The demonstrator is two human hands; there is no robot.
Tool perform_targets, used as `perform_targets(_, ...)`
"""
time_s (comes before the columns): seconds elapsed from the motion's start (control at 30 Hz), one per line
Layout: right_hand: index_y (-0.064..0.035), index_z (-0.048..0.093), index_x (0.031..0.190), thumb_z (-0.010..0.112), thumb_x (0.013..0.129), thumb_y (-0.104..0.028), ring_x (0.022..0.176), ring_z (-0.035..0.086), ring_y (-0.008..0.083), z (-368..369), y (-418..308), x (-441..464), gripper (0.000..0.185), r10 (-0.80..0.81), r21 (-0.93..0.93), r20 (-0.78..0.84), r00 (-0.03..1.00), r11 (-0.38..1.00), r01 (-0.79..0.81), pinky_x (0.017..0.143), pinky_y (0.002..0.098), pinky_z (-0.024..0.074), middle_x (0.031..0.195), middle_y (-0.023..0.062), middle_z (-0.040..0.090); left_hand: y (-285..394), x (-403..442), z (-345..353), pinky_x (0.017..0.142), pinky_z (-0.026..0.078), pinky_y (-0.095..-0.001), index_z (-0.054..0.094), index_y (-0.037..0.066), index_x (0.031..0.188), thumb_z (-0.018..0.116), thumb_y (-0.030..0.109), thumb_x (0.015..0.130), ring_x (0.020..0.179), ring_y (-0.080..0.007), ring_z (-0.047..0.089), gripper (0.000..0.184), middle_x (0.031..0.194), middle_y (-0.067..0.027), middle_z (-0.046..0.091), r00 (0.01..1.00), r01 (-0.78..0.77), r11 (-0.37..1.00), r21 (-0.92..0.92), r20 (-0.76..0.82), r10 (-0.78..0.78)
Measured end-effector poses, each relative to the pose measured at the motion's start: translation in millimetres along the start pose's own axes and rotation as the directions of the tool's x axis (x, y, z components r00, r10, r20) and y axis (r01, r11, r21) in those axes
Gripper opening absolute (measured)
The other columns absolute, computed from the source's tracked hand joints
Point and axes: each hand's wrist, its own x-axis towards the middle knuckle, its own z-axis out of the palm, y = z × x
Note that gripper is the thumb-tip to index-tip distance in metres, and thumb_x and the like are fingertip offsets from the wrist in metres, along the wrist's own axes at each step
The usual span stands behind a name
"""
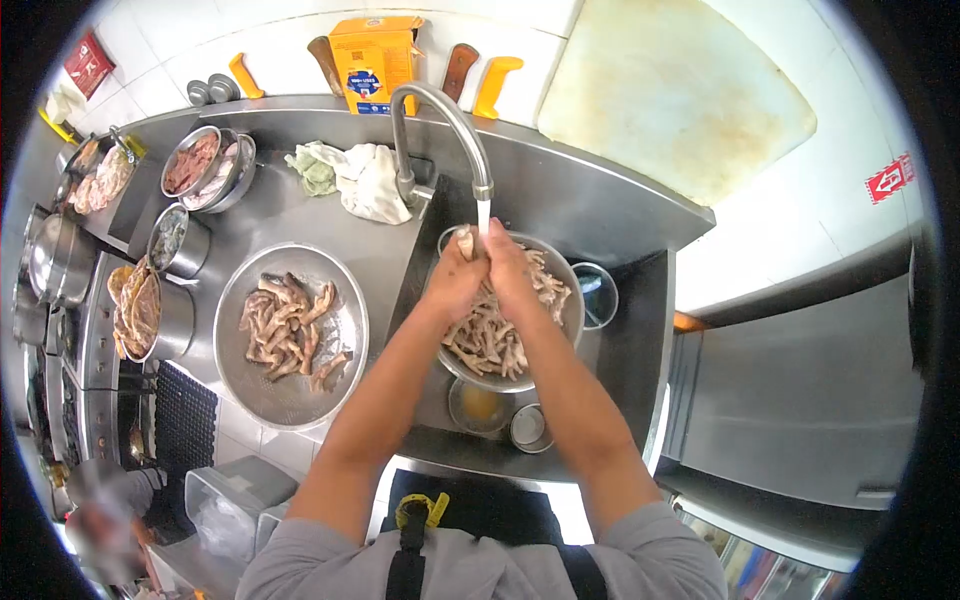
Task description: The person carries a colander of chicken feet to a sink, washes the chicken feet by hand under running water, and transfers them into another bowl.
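A: Which item is listed first?
B: One chicken foot, pale; held below the tap, beside the falling water, above a metal bowl.

A: How is it gripped?
B: By the left hand; fingers curled round it, its end left protruding at the top. The right hand is brought up against the left and wetted by the stream; its fingertips are hidden, so whether anything is pinched there cannot be told.

A: What is entered for the bowl?
B: A heap of chicken feet; bowl set in a steel sink. Nearer the body, one small bowl of yellowish liquid and one round container are placed side by side. A clear container is stood to the right.

A: And on the counter?
B: One perforated basin, left of the sink, by which a smaller lot of feet is held. Behind it, one white cloth, crumpled; one green cloth, adjoining.

A: Along the back?
B: One orange box; one cutting board, leaned against the wall.
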Motion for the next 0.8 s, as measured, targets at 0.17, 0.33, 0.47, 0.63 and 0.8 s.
perform_targets(0.17,-0.0012,0.049,0.136,0.030,0.104,-0.038,0.137,0.034,0.0401,-11.0,-19.3,-6.7,0.053,-0.361,-0.708,0.304,0.882,0.534,0.462,0.115,0.0473,0.0236,0.142,0.0251,0.044,10.4,9.9,11.5,0.080,0.051,-0.0327,0.047,0.005,0.128,0.059,0.010,0.091,0.101,-0.0193,0.059,0.039,0.112,-0.0093,0.060,0.996,-0.066,0.998,0.012,-0.062,0.067)
perform_targets(0.33,-0.0007,0.054,0.131,0.050,0.098,-0.036,0.122,0.053,0.0373,-39.4,-35.7,-27.7,0.049,-0.392,-0.679,0.066,0.918,0.657,0.329,0.104,0.0457,0.0392,0.128,0.0227,0.057,17.8,-6.4,0.4,0.076,0.054,-0.0415,0.054,0.005,0.112,0.064,0.010,0.081,0.090,-0.0300,0.066,0.033,0.098,-0.0161,0.066,0.958,-0.267,-0.053,0.962,0.271,0.099)
perform_targets(0.47,0.0006,0.057,0.127,0.064,0.089,-0.029,0.112,0.058,0.0388,-124.7,30.5,-20.6,0.048,-0.328,-0.818,0.005,0.945,0.542,0.193,0.099,0.0465,0.0442,0.120,0.0241,0.061,57.2,-57.2,-27.9,0.081,0.052,-0.0476,0.058,0.010,0.112,0.057,0.011,0.083,0.093,-0.0384,0.065,0.029,0.098,-0.0201,0.066,0.954,-0.087,0.186,0.979,0.028,0.299)
perform_targets(0.63,-0.0002,0.059,0.123,0.070,0.083,-0.027,0.110,0.057,0.0432,-230.8,18.6,-55.2,0.049,-0.681,-0.993,0.111,0.724,-0.104,0.055,0.096,0.0489,0.0448,0.121,0.0290,0.058,122.9,-136.2,-120.7,0.082,0.050,-0.0430,0.056,0.006,0.121,0.068,0.008,0.078,0.093,-0.0365,0.064,0.045,0.099,-0.0212,0.065,0.878,0.261,0.181,0.948,-0.311,0.363)
perform_targets(0.8,-0.0030,0.042,0.136,0.069,0.083,-0.028,0.110,0.058,0.0436,-330.6,-3.0,-87.7,0.064,-0.405,-0.888,-0.378,0.833,-0.098,-0.450,0.091,0.0518,0.0468,0.122,0.0269,0.058,118.0,-136.8,-84.7,0.094,0.046,-0.0413,0.054,0.004,0.126,0.072,0.010,0.076,0.110,-0.0359,0.059,0.053,0.115,-0.0219,0.061,0.856,0.058,0.055,0.997,-0.078,0.511)
